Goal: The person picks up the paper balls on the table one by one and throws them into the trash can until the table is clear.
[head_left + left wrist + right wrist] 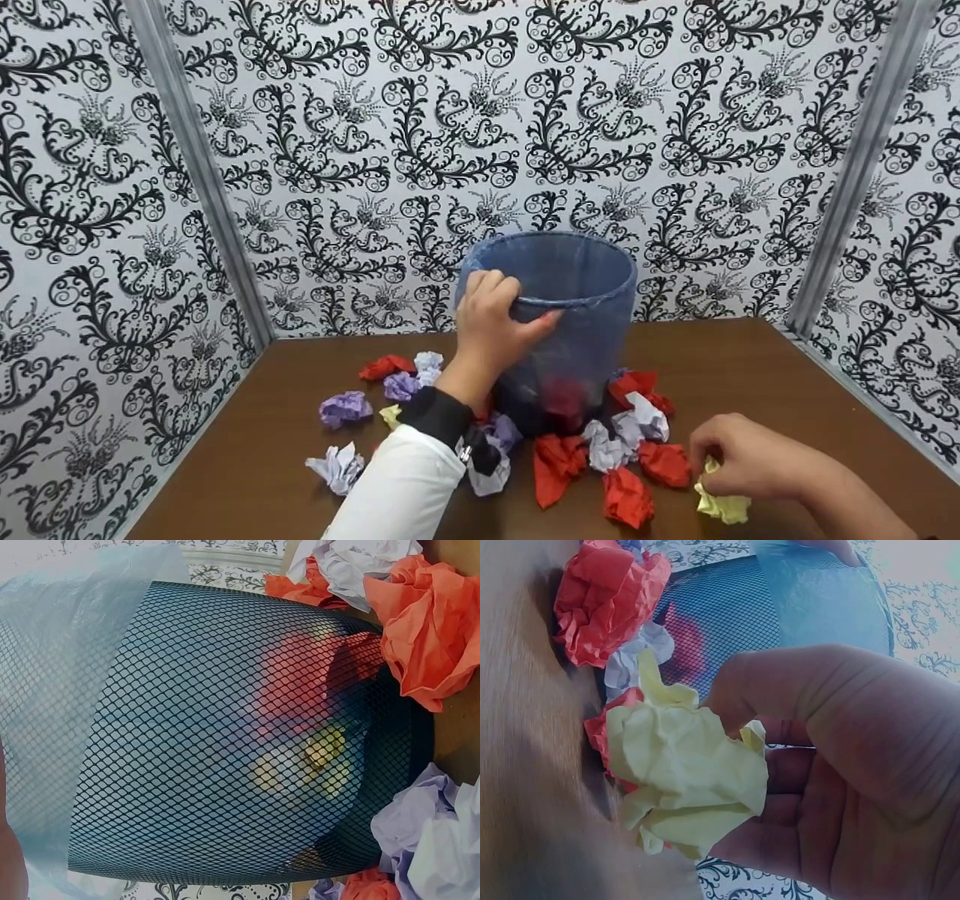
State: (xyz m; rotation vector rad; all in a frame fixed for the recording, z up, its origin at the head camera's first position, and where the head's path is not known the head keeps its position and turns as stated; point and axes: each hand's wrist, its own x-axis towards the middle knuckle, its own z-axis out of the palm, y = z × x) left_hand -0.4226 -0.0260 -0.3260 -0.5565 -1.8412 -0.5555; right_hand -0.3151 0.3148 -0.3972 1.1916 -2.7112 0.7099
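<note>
A mesh wastebasket [577, 352] lined with a thin blue plastic bag stands upright on the table. My left hand [487, 319] grips its near left rim, thumb outside and fingers over the edge. Through the mesh in the left wrist view, red paper [296, 682] and yellow paper [326, 750] show inside. At the right, my right hand [757, 457] pinches a crumpled yellow paper ball [724, 501] between thumb and fingers. The right wrist view shows this yellow paper ball [690, 765] close up, near the table surface.
Crumpled paper balls lie around the basket: red ones [628, 496], white ones [337, 469] and purple ones [345, 409]. A small yellow piece [390, 415] lies left of the basket. Patterned wall panels [450, 150] enclose the brown table [247, 450] at the back and sides.
</note>
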